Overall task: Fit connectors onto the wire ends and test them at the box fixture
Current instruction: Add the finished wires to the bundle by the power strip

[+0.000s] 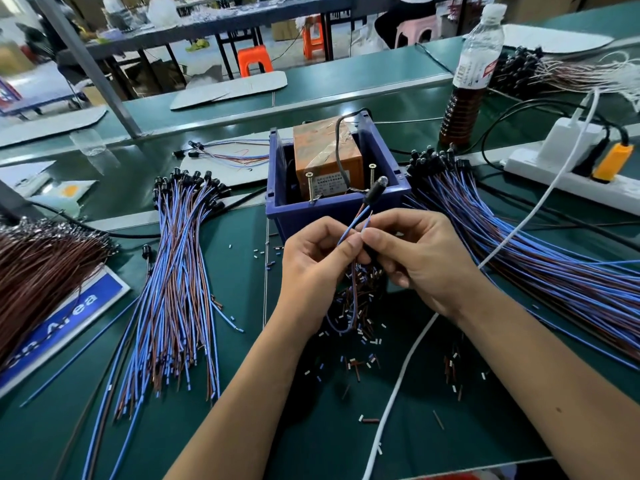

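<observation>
Centrally, left hand (313, 261) and right hand (412, 258), each grip pinched on a blue-and-brown wire pair (360, 223) with black connector (375, 192), raised just before blue box fixture (339, 209); loose wire bundles (176, 271) flanking on green table (242, 393).

Bare green mat (304, 441) lies open between the forearms near the lower edge. Ahead, the blue bin (337, 206) blocks the way, with two upright screws (310, 187) at its front. Wire bundles flank both sides: left bundle (173, 289), right bundle (540, 251). A white cable (398, 379) crosses the mat, amid scattered wire offcuts (360, 344).
</observation>
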The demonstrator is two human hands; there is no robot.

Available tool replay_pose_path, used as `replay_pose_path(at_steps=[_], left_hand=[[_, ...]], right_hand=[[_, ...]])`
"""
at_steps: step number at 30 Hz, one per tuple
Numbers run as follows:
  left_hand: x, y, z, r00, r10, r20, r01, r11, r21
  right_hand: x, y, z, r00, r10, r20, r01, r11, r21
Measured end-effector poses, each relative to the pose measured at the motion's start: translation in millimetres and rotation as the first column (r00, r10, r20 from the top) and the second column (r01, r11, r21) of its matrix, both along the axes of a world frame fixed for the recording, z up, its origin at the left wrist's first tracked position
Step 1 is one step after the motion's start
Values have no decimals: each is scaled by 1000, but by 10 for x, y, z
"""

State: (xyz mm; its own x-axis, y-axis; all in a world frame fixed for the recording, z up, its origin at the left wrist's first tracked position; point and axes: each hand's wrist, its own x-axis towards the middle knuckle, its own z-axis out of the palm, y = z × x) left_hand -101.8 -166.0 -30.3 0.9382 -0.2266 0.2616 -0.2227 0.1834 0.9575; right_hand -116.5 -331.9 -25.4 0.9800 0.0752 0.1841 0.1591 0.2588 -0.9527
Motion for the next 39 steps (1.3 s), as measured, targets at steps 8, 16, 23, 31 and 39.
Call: replay_pose_path(at_steps=[8, 16, 23, 31, 39], left_hand=[[-65, -61, 0, 878, 385, 286, -399, 917, -8], [-7, -30, 16, 708, 665, 238, -646, 746, -164], [62, -16, -22, 723, 685, 95, -664, 726, -182], [35, -27, -13, 750, 648, 134, -635, 762, -128], [27, -33, 5, 731, 651, 205, -650, 755, -83]], right_hand=[[30, -1, 21, 988, -69, 135, 60, 996, 69], [129, 130, 10, 676, -557, 483, 692, 705, -156], [179, 184, 62, 507, -623, 596, 850, 476, -225], [149, 201, 78, 509, -571, 644, 847, 467, -255], [167, 191, 61, 503, -554, 664, 851, 452, -267]])
